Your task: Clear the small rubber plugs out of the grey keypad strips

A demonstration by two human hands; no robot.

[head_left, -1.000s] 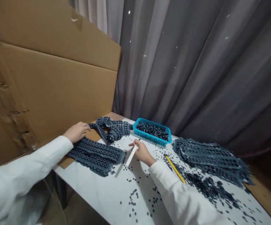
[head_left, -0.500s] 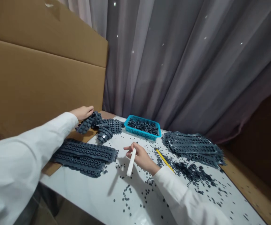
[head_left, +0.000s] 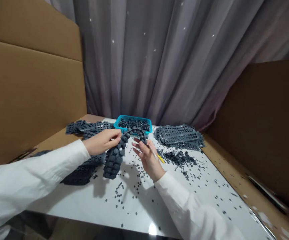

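The left hand (head_left: 101, 141) is clenched around a dark grey rubber strip (head_left: 114, 158), which arches above the white table (head_left: 66, 203). The right hand (head_left: 148, 158) has its fingers (head_left: 138, 147) spread open just beside it. Beyond, a blue plastic basket (head_left: 131, 117) holds loose dark rubber pieces (head_left: 133, 125).

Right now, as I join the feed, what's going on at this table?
A person in white sleeves is handling a dark grey moulded strip of small round pieces. The left hand grips it, and the right hand, fingers spread, is at its far end. Behind them, a blue plastic basket holds loose pieces. More dark grey moulded sheets lie to the right, and small round bits are scattered across the white tabletop.
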